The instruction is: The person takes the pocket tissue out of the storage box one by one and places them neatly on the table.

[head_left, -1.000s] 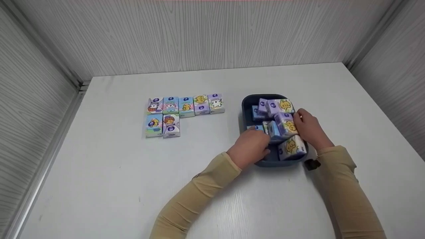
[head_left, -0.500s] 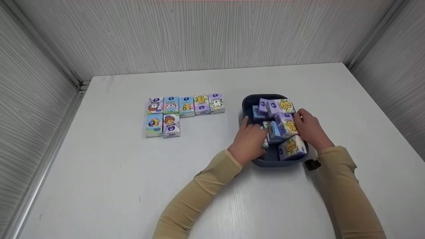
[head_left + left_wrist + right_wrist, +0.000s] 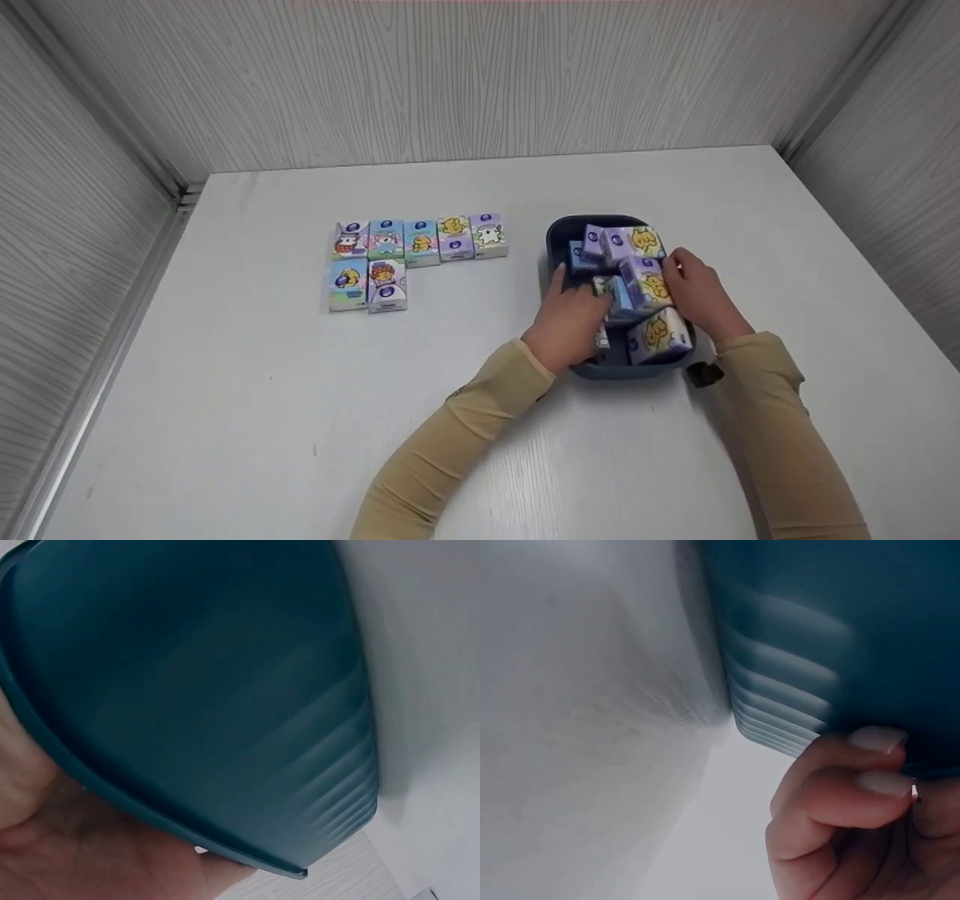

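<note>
A dark blue-green plastic bin (image 3: 628, 370) holds several small cartoon-printed tissue packs (image 3: 646, 282), some stacked above its rim. My left hand (image 3: 568, 327) reaches over the bin's left rim; its index finger points along the inside, while the other fingertips are hidden among the packs. I cannot tell whether they pinch one. The edge of a white pack (image 3: 602, 337) shows beside this hand. At the opposite side, my right hand (image 3: 699, 292) grips the rim, its fingers (image 3: 855, 799) curled against the outer wall in the right wrist view.
Left of the bin, several tissue packs (image 3: 421, 241) lie face up in a row on the white table (image 3: 300, 420). Two more, a blue one (image 3: 348, 285) and a white one (image 3: 387, 285), sit directly below its left end. Panelled walls (image 3: 480, 82) enclose the back and sides.
My left hand has shifted slightly within the left part of the bin, its index finger extending upward from its earlier tucked position. The right hand stays at the rim.
</note>
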A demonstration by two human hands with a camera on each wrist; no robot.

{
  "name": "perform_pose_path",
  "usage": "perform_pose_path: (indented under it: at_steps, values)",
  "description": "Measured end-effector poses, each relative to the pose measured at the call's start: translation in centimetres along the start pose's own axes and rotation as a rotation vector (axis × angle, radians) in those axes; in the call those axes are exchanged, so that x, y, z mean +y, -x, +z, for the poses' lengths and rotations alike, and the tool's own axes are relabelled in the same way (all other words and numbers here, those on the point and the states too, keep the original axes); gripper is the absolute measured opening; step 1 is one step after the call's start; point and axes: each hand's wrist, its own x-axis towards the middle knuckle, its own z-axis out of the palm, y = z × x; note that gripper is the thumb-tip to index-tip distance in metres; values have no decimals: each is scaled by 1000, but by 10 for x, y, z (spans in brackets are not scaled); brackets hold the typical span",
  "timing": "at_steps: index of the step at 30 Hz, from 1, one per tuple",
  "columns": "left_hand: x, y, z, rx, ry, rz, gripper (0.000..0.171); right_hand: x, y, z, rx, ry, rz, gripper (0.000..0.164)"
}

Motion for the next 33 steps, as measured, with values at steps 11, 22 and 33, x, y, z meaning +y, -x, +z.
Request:
perform_pose_path:
  at_steps: [11,22,33]
  values:
    - [2,7,-6,46,64,43,72,0,3,1,-1,-10,6,40]
    - [-5,18,-38,104,172,52,72,1,2,1,15,-11,-2,38]
    - [-37,46,-47,210,189,-42,68,-2,0,-1,-4,-2,7,40]
